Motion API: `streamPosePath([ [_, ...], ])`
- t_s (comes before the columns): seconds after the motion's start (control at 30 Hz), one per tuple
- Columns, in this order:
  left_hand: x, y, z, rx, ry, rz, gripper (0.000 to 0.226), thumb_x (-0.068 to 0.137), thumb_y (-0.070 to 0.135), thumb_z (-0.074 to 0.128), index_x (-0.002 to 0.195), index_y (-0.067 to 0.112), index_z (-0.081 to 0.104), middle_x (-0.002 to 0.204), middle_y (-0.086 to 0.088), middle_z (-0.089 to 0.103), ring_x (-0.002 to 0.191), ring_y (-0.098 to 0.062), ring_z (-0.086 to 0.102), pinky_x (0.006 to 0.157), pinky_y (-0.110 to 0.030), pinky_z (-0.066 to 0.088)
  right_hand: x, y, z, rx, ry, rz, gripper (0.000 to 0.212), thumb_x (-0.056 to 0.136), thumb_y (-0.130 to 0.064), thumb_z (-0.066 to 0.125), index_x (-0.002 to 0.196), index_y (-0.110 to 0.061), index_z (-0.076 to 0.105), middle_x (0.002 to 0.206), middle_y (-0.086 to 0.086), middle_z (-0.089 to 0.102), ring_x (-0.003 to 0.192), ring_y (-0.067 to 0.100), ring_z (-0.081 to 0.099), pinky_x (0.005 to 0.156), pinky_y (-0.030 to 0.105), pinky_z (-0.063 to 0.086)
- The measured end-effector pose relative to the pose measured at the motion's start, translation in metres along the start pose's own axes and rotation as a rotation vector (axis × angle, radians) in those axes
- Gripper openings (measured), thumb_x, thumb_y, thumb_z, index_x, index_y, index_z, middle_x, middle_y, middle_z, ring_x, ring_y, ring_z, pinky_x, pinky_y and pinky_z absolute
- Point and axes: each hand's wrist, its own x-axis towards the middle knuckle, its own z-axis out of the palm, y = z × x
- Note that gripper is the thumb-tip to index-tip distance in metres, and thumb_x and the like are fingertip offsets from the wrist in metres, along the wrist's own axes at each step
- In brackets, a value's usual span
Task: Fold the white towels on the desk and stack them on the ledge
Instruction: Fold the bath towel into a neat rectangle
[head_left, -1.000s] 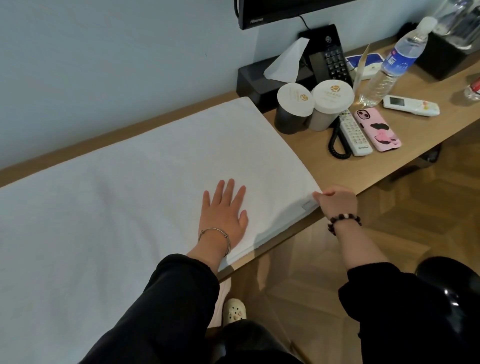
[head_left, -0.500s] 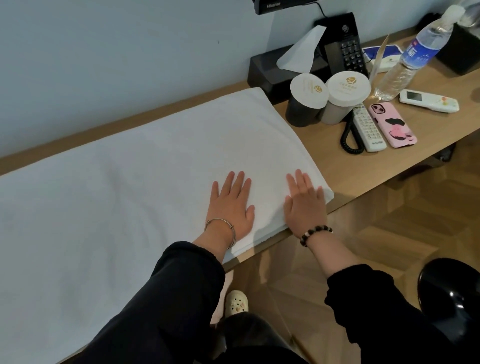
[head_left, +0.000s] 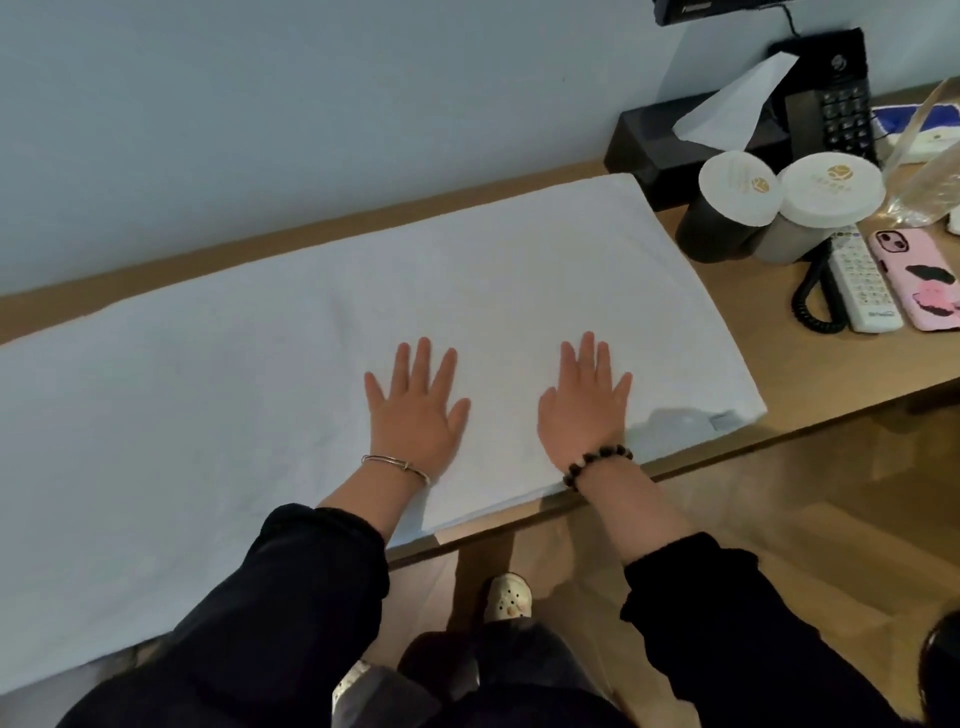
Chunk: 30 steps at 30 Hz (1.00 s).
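Your left hand (head_left: 415, 410) and right hand (head_left: 584, 408) are pressing flat, fingers spread, on the towel (head_left: 260, 374), which is stretching lengthwise leftward along the worktop (head_left: 810, 374).

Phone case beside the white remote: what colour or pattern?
The phone case is pink with black and darker-pink blotches; it shows best in the head view, at the right edge.

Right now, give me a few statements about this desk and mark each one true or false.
1. The left hand lies flat on the white towel. True.
2. The right hand pinches the towel's corner. False: its fingers lie straight on the towel.
3. The pink phone lies on the towel. False: it lies on the bare desk, right of the towel.
4. Two white-lidded cups stand by the black tissue box. True.
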Motion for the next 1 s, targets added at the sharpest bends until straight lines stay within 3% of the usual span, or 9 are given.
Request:
streamPosePath([
  [0.13,0.001,-0.016,-0.002,-0.006,-0.014,0.059,0.059,0.096,0.054,0.01,0.149,0.035,-0.008,0.159,0.004,-0.012,0.145,-0.019,-0.014,0.114,-0.052,-0.005,0.003,-0.036,0.007,0.0,0.011,-0.22,0.057,0.1,-0.034,0.018,0.151,-0.023,-0.003,0.159,0.002,-0.011,0.146,0.021,-0.009,0.116,0.048,-0.002],
  [0.3,-0.006,-0.095,-0.003,0.018,-0.009,-0.266,0.059,0.094,0.054,0.006,0.148,0.038,-0.013,0.157,0.008,-0.017,0.144,-0.02,-0.018,0.114,-0.052,-0.003,0.009,-0.041,0.014,-0.114,-0.032,-0.083,0.061,0.098,-0.033,0.016,0.149,-0.021,-0.016,0.157,0.004,-0.019,0.145,0.023,-0.013,0.115,0.051,-0.003],
  [0.37,-0.009,-0.115,-0.004,0.004,-0.025,-0.318,0.059,0.095,0.053,0.006,0.147,0.037,-0.016,0.157,0.007,-0.019,0.144,-0.022,-0.02,0.114,-0.053,-0.004,0.012,-0.062,0.01,-0.103,-0.041,-0.069,0.062,0.098,-0.033,0.017,0.149,-0.017,-0.015,0.157,0.006,-0.02,0.145,0.026,-0.013,0.115,0.051,-0.003],
  [0.57,-0.009,-0.131,-0.005,-0.006,-0.023,-0.187,0.059,0.096,0.051,0.008,0.147,0.035,-0.017,0.157,0.006,-0.02,0.144,-0.022,-0.02,0.114,-0.05,-0.008,0.038,-0.174,-0.003,0.012,-0.017,-0.297,0.058,0.101,-0.031,0.021,0.152,-0.017,-0.002,0.159,0.004,-0.011,0.146,0.024,-0.01,0.116,0.049,-0.002],
  [0.7,0.0,-0.166,-0.009,0.013,-0.028,-0.108,0.058,0.096,0.049,0.008,0.147,0.035,-0.015,0.157,0.007,-0.019,0.144,-0.019,-0.019,0.113,-0.048,-0.011,0.061,-0.23,-0.005,-0.003,-0.018,-0.345,0.057,0.101,-0.03,0.021,0.152,-0.016,0.0,0.159,0.004,-0.009,0.146,0.024,-0.007,0.117,0.048,0.001],
  [1.0,0.02,-0.293,-0.02,-0.005,-0.016,-0.431,0.058,0.096,0.051,0.007,0.146,0.036,-0.018,0.155,0.009,-0.023,0.144,-0.018,-0.019,0.113,-0.054,-0.002,0.074,-0.258,0.01,-0.021,-0.03,-0.21,0.063,0.096,-0.033,0.02,0.151,-0.023,-0.009,0.158,-0.002,-0.016,0.146,0.019,-0.011,0.114,0.051,-0.004],
])
